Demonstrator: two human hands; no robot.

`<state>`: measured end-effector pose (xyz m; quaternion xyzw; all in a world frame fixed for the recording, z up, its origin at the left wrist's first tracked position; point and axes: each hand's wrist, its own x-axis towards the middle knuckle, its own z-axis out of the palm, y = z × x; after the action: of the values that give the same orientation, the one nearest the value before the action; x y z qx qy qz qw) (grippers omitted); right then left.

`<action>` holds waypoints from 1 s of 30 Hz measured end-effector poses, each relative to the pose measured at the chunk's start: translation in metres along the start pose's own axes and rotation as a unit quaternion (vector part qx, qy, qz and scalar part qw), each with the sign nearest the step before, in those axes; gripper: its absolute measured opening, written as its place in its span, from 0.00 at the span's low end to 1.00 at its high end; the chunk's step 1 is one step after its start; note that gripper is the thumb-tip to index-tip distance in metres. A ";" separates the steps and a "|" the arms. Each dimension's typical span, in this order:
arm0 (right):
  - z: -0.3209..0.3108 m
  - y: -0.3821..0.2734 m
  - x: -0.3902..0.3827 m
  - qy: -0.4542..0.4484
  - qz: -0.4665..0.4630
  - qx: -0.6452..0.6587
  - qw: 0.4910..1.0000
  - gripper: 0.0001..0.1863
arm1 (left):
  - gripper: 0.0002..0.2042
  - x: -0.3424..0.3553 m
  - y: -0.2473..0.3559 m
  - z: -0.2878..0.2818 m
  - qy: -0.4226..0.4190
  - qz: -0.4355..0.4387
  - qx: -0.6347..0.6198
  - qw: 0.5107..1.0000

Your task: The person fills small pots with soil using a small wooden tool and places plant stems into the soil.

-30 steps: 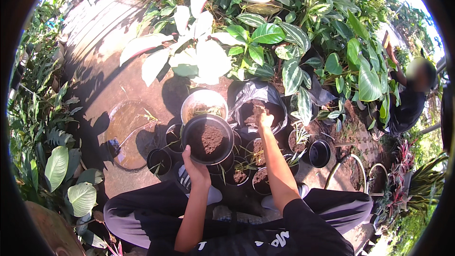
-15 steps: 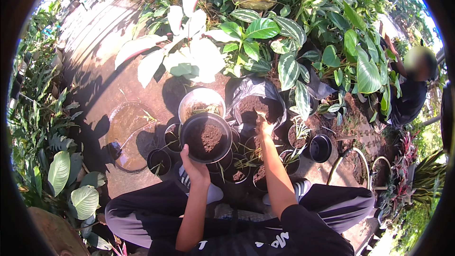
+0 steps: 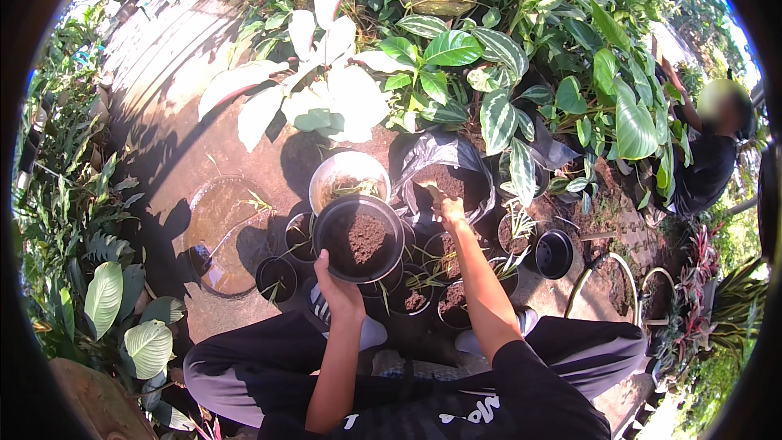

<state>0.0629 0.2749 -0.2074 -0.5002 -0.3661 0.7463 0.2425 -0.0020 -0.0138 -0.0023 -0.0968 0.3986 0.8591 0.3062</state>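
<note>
My left hand [image 3: 340,292] grips a round black plant pot [image 3: 324,251] by its near left side, thumb up along the wall. Dark soil [image 3: 364,238] lies heaped inside it. My right hand [image 3: 446,205] reaches into a black plastic bag [image 3: 486,195] of brown soil [image 3: 461,181]. Its fingers stretch toward the bag's left side and touch the soil; some are hidden, and I see no tool in them. Just beyond the held pot, partly covered by it, stands a white tub [image 3: 328,173] with soil and leafy bits.
Several small black pots with seedlings, such as one pot [image 3: 275,279], crowd the ground before my crossed legs. An unplanted black pot [image 3: 554,254] stands to the right near a bent hose [image 3: 580,287]. Broad-leaved plants [image 3: 497,118] overhang the bag. Another person [image 3: 705,163] is at the far right.
My right hand has shifted slightly left within the soil bag, its fingers now angled toward the bag's left side. The held pot stays nearly in place.
</note>
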 end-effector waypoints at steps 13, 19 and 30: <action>0.031 0.007 0.008 0.131 -0.034 0.094 0.986 0.08 | 0.27 0.002 -0.005 0.002 0.013 -0.012 0.003 1.000; -0.013 0.006 -0.010 0.040 -0.013 0.091 0.995 0.10 | 0.27 0.003 -0.006 0.002 0.005 -0.006 -0.003 1.000; -0.016 0.006 0.004 0.123 0.020 0.071 0.990 0.06 | 0.27 0.002 -0.009 0.007 0.007 -0.015 0.012 1.000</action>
<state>0.0761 0.2789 -0.2187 -0.5766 -0.2696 0.7081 0.3057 0.0027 -0.0031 -0.0040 -0.1052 0.4094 0.8487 0.3178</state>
